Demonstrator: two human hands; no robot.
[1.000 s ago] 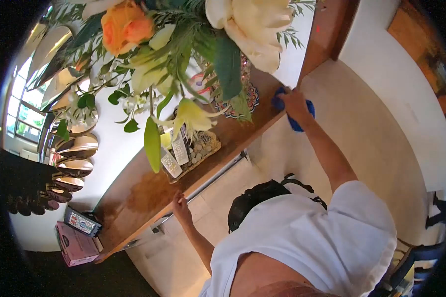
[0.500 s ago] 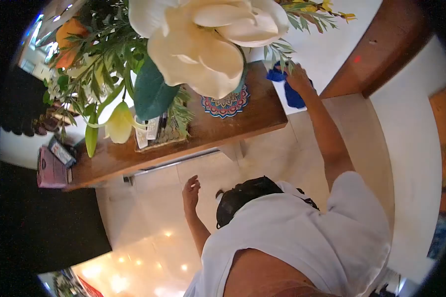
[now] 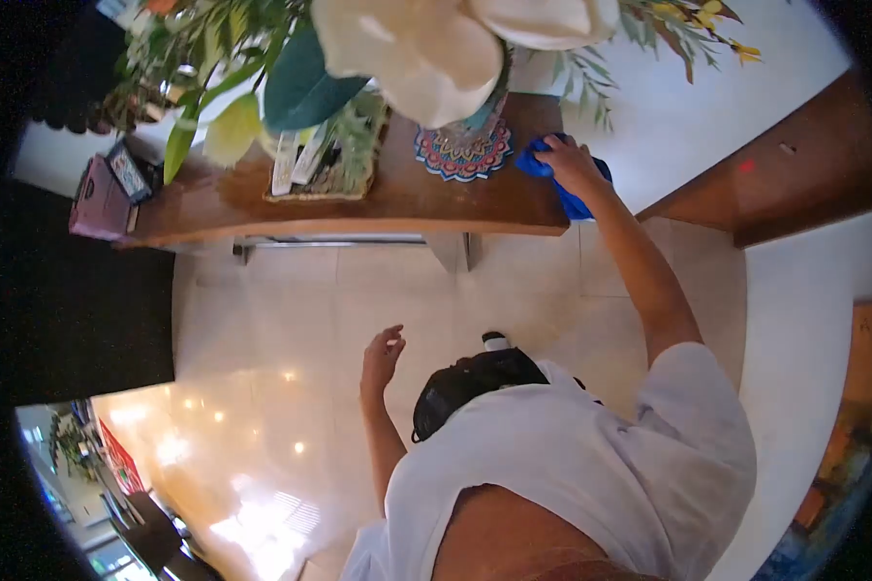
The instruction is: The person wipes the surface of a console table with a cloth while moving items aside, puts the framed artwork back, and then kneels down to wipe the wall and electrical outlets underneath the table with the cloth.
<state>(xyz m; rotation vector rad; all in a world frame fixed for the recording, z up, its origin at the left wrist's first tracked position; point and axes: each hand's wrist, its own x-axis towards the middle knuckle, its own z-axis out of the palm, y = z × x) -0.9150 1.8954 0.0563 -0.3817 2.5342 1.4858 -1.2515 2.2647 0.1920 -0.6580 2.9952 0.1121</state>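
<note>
My right hand (image 3: 574, 167) is closed on a blue cloth (image 3: 538, 161) at the right end of the wooden console table (image 3: 378, 218). Part of the cloth hangs down past the table's end. Left of the cloth lies a round patterned mat (image 3: 463, 160) under the flower arrangement. My left hand (image 3: 383, 355) hangs over the floor in front of the table, fingers loosely curled but apart, holding nothing.
Large white flowers (image 3: 407, 58) and leaves overhang the table. A woven tray (image 3: 349, 184) holds white remote controls (image 3: 286, 163). At the left end stand a pink box (image 3: 102, 200) and a framed picture (image 3: 129, 172). A wooden beam (image 3: 775, 165) meets the wall at right.
My right hand has brought the blue cloth from beyond the table's end onto its right edge. The view has shifted, and the table and flowers sit higher.
</note>
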